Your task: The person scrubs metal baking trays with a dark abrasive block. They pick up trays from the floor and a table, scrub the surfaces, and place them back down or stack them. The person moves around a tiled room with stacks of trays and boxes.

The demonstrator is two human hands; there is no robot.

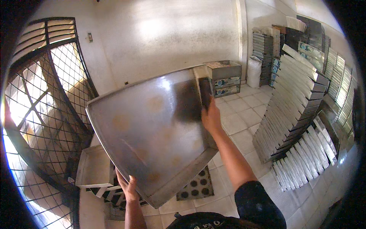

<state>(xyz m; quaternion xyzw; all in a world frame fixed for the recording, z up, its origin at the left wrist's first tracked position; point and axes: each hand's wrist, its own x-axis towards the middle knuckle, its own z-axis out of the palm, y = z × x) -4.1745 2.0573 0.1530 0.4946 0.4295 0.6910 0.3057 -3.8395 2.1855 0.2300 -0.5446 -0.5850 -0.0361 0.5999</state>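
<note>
A large, shallow metal baking tray [137, 126] is tilted up before me, its inside facing me. Brownish round stains mark its shiny bottom. My left hand [130, 186] grips the tray's lower left rim, thumb on the near side. At the tray's right side, my right hand [211, 117] is closed around a dark handheld tool [204, 90], perhaps a brush; its working edge is hard to make out. The tool lies against or just over the tray's right wall, and I cannot tell whether they touch. A dark shadow or reflection spreads on the metal beside it.
Tall stacks of metal trays [288, 106] lean at the right, with more trays [306, 157] below. Another tray [95, 169] rests on a slatted stand at left, near a metal window grille [31, 97]. A perforated plate [197, 186] lies on the tiles. A white sack [254, 71] stands behind.
</note>
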